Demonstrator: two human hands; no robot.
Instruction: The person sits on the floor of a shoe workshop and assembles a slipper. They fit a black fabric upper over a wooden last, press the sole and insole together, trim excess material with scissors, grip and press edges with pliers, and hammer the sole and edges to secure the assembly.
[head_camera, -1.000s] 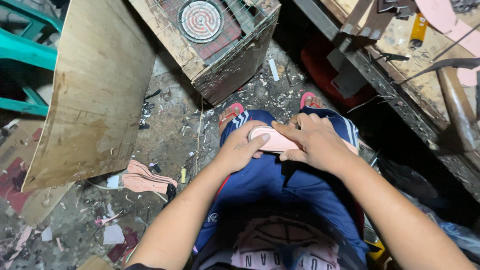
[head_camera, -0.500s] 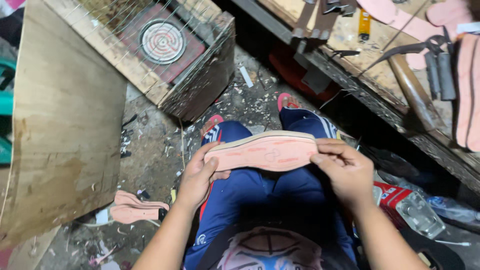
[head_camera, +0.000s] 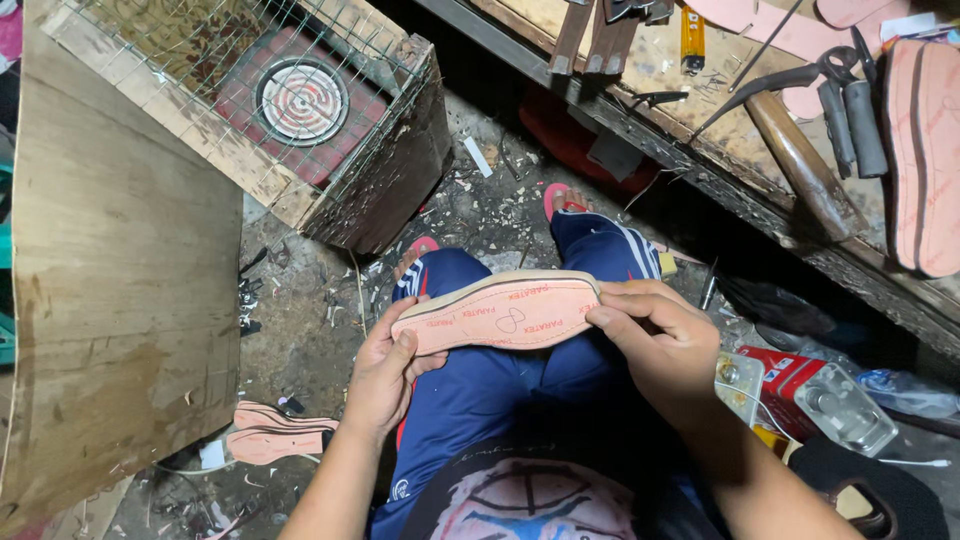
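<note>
A dirt workshop floor (head_camera: 300, 330) littered with scraps and shavings is filling the lower view, with a cluttered wooden workbench (head_camera: 720, 150) running from twelve o'clock down towards three o'clock. At eleven o'clock a wooden crate (head_camera: 330, 140) covered in wire mesh is standing on the floor, with a round coil burner (head_camera: 301, 101) showing through the mesh. A large plywood board (head_camera: 120, 300) is leaning at nine o'clock.

In the middle of the view the person is sitting with blue trousers (head_camera: 500, 380) over the knees and is holding a pink shoe insole (head_camera: 497, 315) flat above the lap. The left hand (head_camera: 385, 375) is gripping the heel end at about eight o'clock of the insole, thumb pressing on the top face and the other fingers curled beneath it. The right hand (head_camera: 655, 335) is clamping the toe end at three o'clock, thumb on top and fingers wrapped around the edge.

On the floor at seven o'clock two more pink insole pieces (head_camera: 275, 435) are lying together, well apart from the hands. On the bench at two o'clock a pair of pliers (head_camera: 850, 110) is lying near a wooden handle (head_camera: 800, 165), and a stack of pink soles (head_camera: 925, 150) is resting at the three o'clock edge. A red box (head_camera: 785, 385) is sitting at four o'clock, just beside the right forearm.
</note>
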